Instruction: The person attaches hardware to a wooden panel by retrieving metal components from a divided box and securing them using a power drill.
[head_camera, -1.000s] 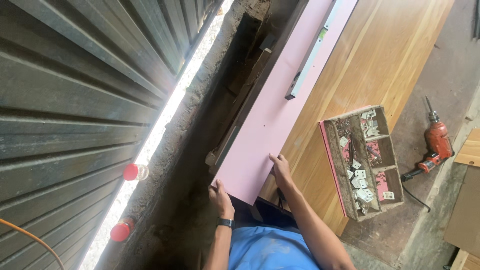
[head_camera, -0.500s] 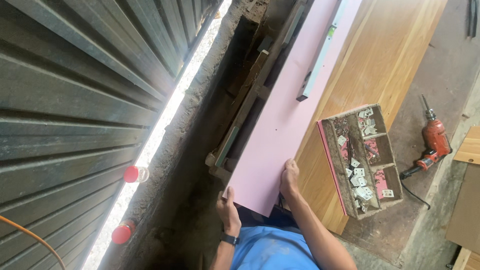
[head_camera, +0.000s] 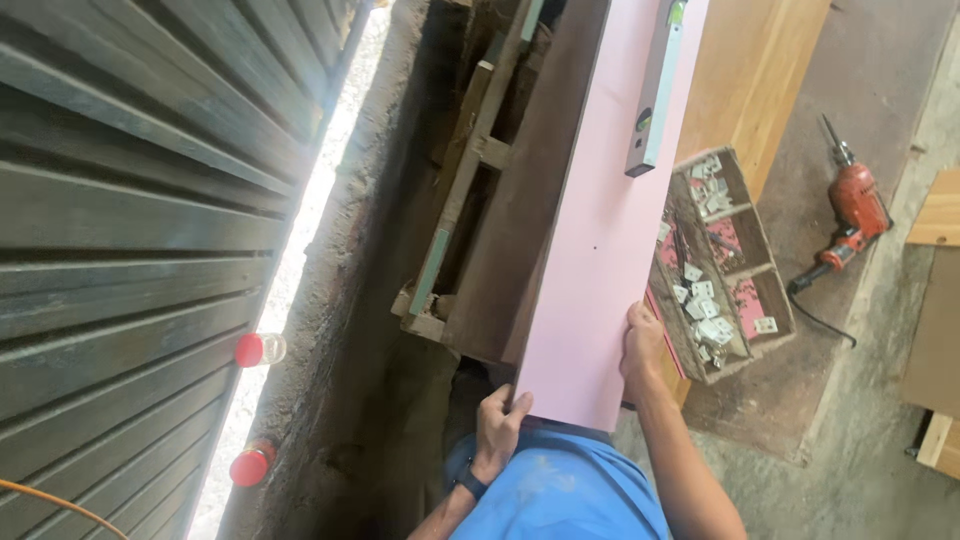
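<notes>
While both hands clamp the near end of the pink board (head_camera: 610, 250), left hand (head_camera: 497, 425) curled on its lower left corner, right hand (head_camera: 642, 350) gripping its right edge, spirit level (head_camera: 655, 90) lying farther up the board, compartmented hardware box (head_camera: 722, 265) just right of the right hand, red drill (head_camera: 855, 215) beyond it.

Small white packets (head_camera: 712, 325) w/ pink ones in compartmented wooden tray (head_camera: 775, 310), right side.

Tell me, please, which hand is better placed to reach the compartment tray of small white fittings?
Right. The right hand grips the pink board's edge right beside the wooden compartment tray, nearly touching it. The left hand holds the board's opposite corner, away from the tray.
</notes>
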